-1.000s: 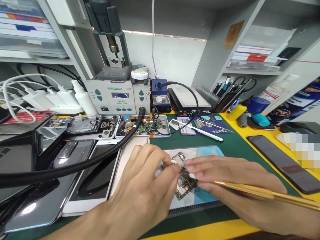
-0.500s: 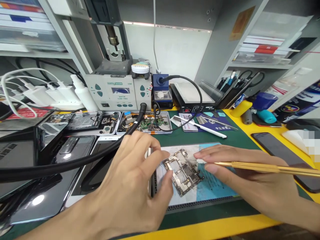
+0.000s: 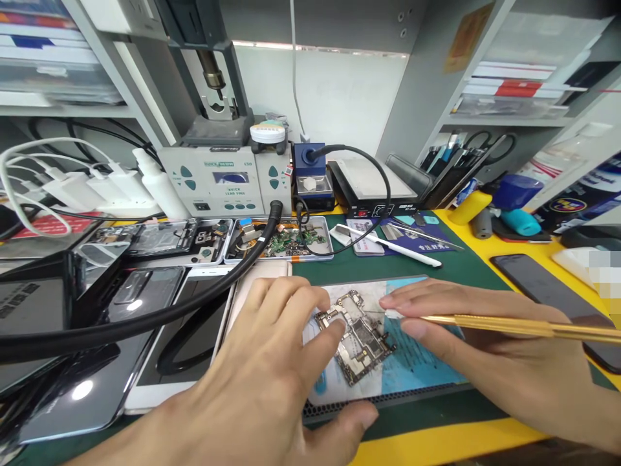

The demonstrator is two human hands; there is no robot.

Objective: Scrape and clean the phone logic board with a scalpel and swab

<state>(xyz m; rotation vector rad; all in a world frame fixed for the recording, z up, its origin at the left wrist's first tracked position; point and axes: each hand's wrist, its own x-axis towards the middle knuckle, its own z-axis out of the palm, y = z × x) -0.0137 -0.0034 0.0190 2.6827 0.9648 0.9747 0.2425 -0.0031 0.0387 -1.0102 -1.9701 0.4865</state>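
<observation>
A bare phone circuit board (image 3: 361, 336) lies on a white-and-blue sheet (image 3: 412, 362) over a dark perforated pad. My left hand (image 3: 272, 362) is open, thumb and fingers spread. One fingertip rests at or just over the board's left part, with the thumb lower down by the pad's front edge. Between thumb and fingers, my right hand (image 3: 490, 349) grips a slim gold-handled tool (image 3: 504, 325) like a pen. Its white front part (image 3: 394, 314) shows at the fingertips, and a thin tip points towards the board's upper right. Whether that tip touches is too small to tell.
A black hose (image 3: 194, 309) arcs over phones at the left. Behind stand a hot-air station (image 3: 223, 178), a parts tray (image 3: 320, 244) and a blue soldering stand (image 3: 309, 171). A white brush (image 3: 412, 251) lies beyond the sheet; a dark phone (image 3: 543, 285) lies right.
My left hand has opened wider: its thumb has moved down and away from the board, while a finger has shifted right over it. My right hand still holds the gold-handled tool in nearly the same place.
</observation>
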